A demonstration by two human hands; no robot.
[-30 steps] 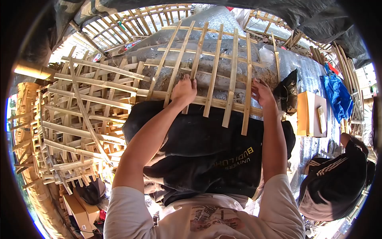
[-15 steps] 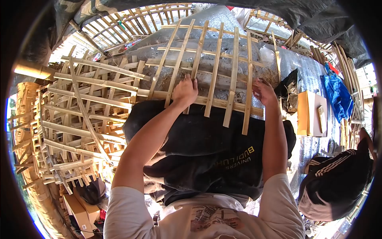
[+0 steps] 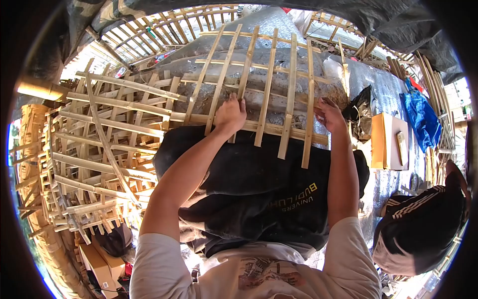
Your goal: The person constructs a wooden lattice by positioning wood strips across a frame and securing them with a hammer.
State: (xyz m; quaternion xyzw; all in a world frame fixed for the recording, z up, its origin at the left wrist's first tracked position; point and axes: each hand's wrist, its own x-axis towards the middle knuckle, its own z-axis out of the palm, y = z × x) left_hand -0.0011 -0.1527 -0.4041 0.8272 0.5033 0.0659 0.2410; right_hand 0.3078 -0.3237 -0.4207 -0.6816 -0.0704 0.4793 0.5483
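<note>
Taking twelve o'clock as straight ahead of the person, we find the wooden grid at twelve, its six long strips crossed by several others. Its near ends lie over a black cloth, which spreads around the middle and bears printed letters.

We see the left hand just on the eleven side of twelve, fingers curled and grasping the grid at its third long strip from the left. The right hand is at two o'clock, its fingers half bent just beside the outermost strip; we cannot tell whether it grips anything.

At nine o'clock we have a big stack of similar grids, overlapping in layers, with one loose-looking stick slanting across the top. Between two and three are a crumpled black bag and, farther out, a blue bag. A cardboard box is at three, a short piece of wood against its pale side. At four we make out another person in dark clothes with white stripes. A shiny plastic sheet stretches behind the box.
</note>
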